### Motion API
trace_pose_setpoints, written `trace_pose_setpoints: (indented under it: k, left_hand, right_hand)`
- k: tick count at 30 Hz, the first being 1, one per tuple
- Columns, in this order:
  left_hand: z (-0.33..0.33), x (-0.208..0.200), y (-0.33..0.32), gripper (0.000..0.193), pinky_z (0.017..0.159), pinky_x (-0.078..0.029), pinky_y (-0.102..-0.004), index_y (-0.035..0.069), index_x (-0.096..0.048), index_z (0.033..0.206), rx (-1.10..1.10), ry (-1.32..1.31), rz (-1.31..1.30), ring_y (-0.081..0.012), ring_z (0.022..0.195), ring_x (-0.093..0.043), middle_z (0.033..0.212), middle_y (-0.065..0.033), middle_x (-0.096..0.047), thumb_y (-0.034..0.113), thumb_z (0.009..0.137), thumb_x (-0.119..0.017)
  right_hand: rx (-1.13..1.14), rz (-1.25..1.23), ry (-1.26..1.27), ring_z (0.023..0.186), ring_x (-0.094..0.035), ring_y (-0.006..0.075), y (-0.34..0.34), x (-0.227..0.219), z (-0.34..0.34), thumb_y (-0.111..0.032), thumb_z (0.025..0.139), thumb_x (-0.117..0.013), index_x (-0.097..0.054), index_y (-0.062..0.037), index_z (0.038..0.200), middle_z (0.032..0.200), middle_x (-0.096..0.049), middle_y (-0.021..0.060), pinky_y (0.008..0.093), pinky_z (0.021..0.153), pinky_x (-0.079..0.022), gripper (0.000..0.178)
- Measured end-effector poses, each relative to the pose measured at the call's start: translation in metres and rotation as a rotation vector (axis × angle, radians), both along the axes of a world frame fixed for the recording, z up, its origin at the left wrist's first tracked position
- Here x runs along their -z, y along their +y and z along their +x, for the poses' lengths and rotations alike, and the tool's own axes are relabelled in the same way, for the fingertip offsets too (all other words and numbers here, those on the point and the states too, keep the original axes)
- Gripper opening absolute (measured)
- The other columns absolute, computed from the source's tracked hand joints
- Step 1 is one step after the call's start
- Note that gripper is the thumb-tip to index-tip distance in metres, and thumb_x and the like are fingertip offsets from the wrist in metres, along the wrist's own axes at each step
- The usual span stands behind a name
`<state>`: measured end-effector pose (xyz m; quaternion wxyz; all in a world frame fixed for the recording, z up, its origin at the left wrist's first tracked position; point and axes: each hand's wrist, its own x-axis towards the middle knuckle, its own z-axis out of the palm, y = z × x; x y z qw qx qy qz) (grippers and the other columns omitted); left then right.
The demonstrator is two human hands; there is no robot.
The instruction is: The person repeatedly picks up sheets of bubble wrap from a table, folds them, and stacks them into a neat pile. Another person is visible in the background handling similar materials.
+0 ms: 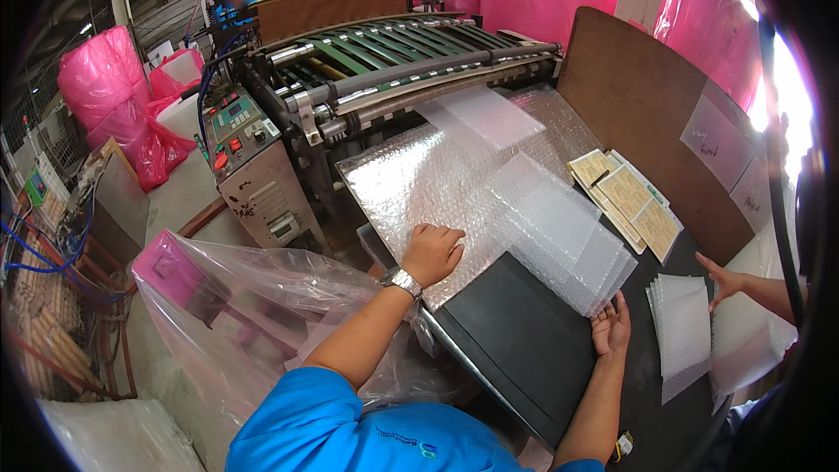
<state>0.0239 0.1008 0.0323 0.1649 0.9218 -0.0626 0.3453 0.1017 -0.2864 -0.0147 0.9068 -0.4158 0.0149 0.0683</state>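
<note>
A stack of clear bubble-wrap pouches (559,232) lies slanted across the table in front of me. My right hand (612,325) is at the stack's near right corner, palm turned up, fingers apart and touching the edge. On the silvery bubble sheet (393,183) left of the stack rests my left hand (433,253), its fingers curled in with nothing visible in them; a metal watch is on that wrist. Beyond the stack, another translucent sheet (489,118) lies below the machine's rollers. A black flat board (516,341) fills the table between my arms.
A roller machine (393,70) with green belts stands ahead, its control box (245,140) to the left. Papers with a pen (629,197) lie at right. A co-worker's hand (725,284) is beside another pouch stack (682,332). Clear plastic film (271,306) hangs at left.
</note>
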Motion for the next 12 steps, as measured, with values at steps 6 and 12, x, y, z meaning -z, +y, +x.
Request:
trace_pose_setpoints:
  k: [6, 12]
  left_hand:
    - [-0.0007, -0.0008, -0.0003, 0.017, 0.079, -0.035, -0.0359, 0.011, -0.059, 0.091, 0.001, 0.001, -0.003, -0.0224, 0.078, -0.054, 0.079, -0.0063, -0.058, 0.02, 0.077, -0.054]
    - [-0.0005, -0.0006, -0.0003, 0.018, 0.08, -0.035, -0.0357, 0.011, -0.059, 0.092, -0.009, 0.028, 0.0, -0.0231, 0.079, -0.054, 0.079, -0.0066, -0.058, 0.02, 0.078, -0.054]
  right_hand:
    - [0.014, 0.005, 0.011, 0.097, -0.05, 0.0248, 0.0004, 0.0002, 0.0004, -0.03, 0.086, -0.047, -0.031, -0.0098, 0.128, 0.113, -0.046, 0.0131, 0.038, 0.082, -0.044, 0.049]
    - [0.009, -0.004, 0.016, 0.097, -0.051, 0.0237, 0.0025, -0.0028, -0.0012, -0.03, 0.085, -0.049, -0.035, -0.0106, 0.125, 0.111, -0.047, 0.0113, 0.0371, 0.083, -0.044, 0.047]
